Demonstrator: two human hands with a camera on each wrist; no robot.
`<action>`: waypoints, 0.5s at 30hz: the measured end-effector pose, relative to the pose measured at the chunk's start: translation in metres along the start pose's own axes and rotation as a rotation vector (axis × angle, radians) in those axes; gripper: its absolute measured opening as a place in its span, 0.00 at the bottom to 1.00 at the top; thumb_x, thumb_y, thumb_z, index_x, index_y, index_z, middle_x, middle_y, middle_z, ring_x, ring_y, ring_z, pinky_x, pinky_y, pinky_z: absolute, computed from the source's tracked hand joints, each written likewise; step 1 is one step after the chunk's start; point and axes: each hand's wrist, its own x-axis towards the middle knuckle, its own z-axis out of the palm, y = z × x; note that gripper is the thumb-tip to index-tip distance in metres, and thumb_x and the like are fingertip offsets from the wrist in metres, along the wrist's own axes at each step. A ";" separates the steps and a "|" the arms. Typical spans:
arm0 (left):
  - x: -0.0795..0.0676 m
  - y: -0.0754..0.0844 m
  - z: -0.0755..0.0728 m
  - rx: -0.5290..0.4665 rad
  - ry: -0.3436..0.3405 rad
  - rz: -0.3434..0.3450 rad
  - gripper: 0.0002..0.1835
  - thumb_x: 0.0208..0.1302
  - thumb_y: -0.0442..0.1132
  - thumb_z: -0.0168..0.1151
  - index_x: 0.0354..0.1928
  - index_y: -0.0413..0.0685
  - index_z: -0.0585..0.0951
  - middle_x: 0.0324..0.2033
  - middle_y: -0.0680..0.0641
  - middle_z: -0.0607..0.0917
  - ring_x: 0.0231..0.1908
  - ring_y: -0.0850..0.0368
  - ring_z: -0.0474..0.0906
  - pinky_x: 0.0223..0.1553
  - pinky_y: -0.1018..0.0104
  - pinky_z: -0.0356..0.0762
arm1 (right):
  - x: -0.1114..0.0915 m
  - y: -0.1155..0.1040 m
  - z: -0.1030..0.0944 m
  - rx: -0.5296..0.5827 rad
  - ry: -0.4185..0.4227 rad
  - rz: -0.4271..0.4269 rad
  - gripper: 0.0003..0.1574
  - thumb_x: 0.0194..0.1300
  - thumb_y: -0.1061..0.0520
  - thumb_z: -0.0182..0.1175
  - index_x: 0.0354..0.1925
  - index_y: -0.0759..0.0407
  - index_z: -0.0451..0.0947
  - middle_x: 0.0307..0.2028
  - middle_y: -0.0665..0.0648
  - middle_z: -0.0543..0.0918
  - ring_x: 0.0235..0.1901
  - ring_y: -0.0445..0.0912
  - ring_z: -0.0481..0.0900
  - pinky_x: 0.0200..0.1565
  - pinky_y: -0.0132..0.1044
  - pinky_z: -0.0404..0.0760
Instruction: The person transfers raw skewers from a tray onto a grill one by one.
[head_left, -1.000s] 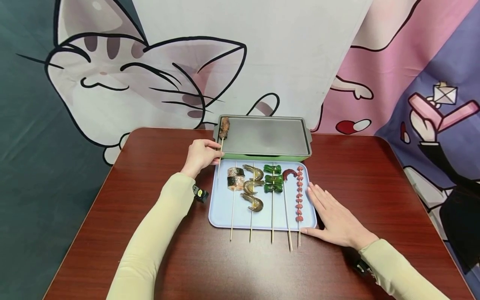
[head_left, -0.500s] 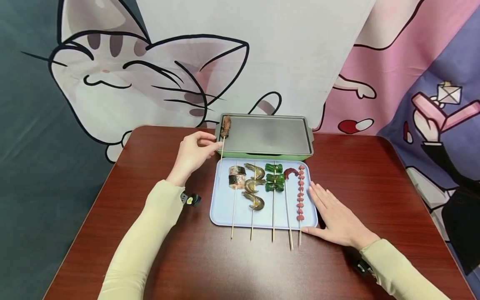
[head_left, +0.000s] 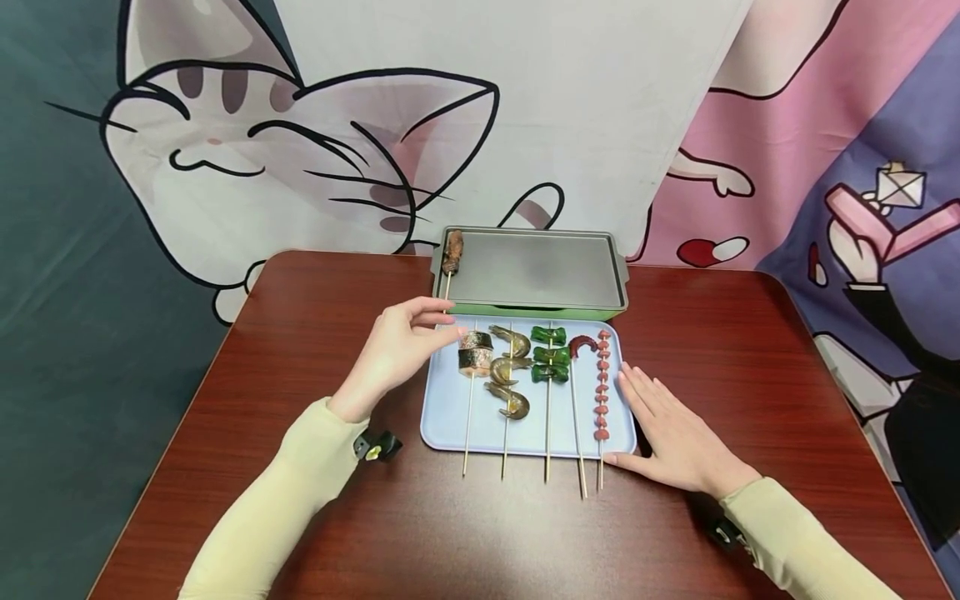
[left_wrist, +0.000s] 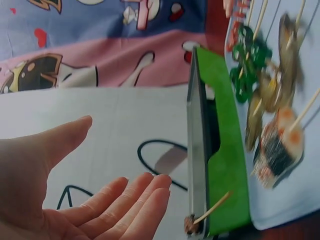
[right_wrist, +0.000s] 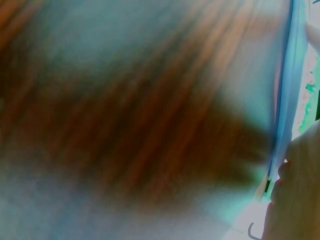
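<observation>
The left hand (head_left: 393, 346) has just let go: a moment ago its thumb and fingers pinched the stick of the meat skewer (head_left: 453, 252), and now they are apart, holding nothing, over the near-left edge of the griddle and the tray's far-left corner. That skewer lies at the griddle's left end, its bare stick jutting over the near edge (the left wrist view shows the stick free of the fingers). The placing of this 1 skewer therefore looks finished.

The griddle (head_left: 536, 267) bears only that skewer. In front of it, the blue tray (head_left: 446, 417) holds 5 more, from left to right: fish (head_left: 474, 360), shrimp (head_left: 510, 408), green pepper (head_left: 551, 355), a curled dark-red piece (head_left: 581, 341) and small red pieces (head_left: 602, 410). All 5 sticks overhang the near rim. The right hand (head_left: 671, 433), fingers straight and gripping nothing, rests against the tray's right side.
</observation>
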 end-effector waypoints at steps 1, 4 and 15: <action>-0.003 -0.001 0.002 -0.011 -0.015 -0.005 0.26 0.62 0.50 0.75 0.60 0.51 0.82 0.49 0.49 0.88 0.48 0.57 0.85 0.53 0.55 0.82 | 0.000 0.000 0.000 -0.002 -0.003 0.002 0.71 0.60 0.20 0.60 0.78 0.69 0.53 0.77 0.66 0.55 0.76 0.60 0.52 0.76 0.53 0.53; -0.013 -0.003 0.009 -0.056 -0.066 -0.024 0.26 0.61 0.50 0.75 0.60 0.51 0.82 0.50 0.48 0.87 0.47 0.56 0.86 0.54 0.53 0.82 | -0.001 0.000 -0.001 -0.001 -0.007 0.013 0.71 0.59 0.20 0.60 0.78 0.68 0.53 0.77 0.66 0.54 0.76 0.60 0.52 0.75 0.53 0.53; -0.042 -0.041 0.026 -0.118 -0.243 -0.116 0.31 0.62 0.50 0.75 0.62 0.42 0.81 0.54 0.41 0.85 0.52 0.54 0.84 0.57 0.53 0.80 | 0.000 0.000 0.000 -0.004 -0.008 0.012 0.72 0.59 0.19 0.60 0.78 0.68 0.53 0.77 0.66 0.55 0.76 0.60 0.52 0.75 0.54 0.54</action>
